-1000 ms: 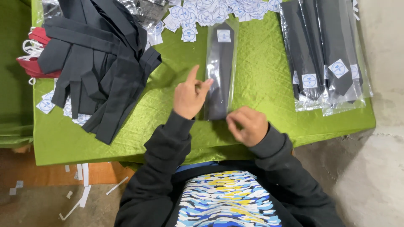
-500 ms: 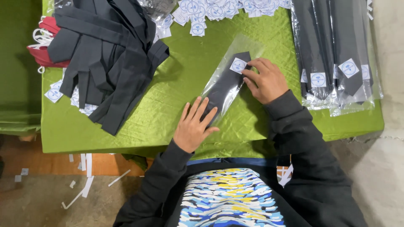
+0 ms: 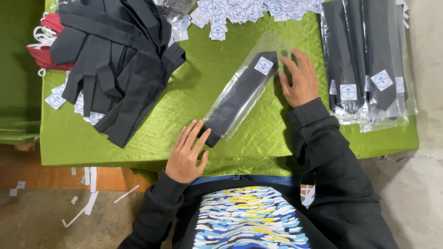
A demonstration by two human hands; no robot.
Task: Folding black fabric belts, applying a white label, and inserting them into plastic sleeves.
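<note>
A dark necktie in a clear plastic sleeve (image 3: 242, 94) lies diagonally on the green cloth, a white round-printed label near its upper end. My left hand (image 3: 187, 152) rests flat with fingers apart at the sleeve's lower end, touching the tie's tip. My right hand (image 3: 300, 78) lies flat and spread beside the sleeve's upper end, fingertips at its edge. Neither hand grips anything.
A heap of loose dark ties (image 3: 117, 60) lies at the left over red and white cloth (image 3: 44, 44). Bagged ties (image 3: 369, 64) are stacked at the right. Several white labels (image 3: 240, 11) litter the far edge. The green table (image 3: 152, 147) ends near my body.
The bagged tie has swung to lie diagonally. My right hand moved from the near end up to its label end, then slid to its right side. My left hand came down to the lower tip.
</note>
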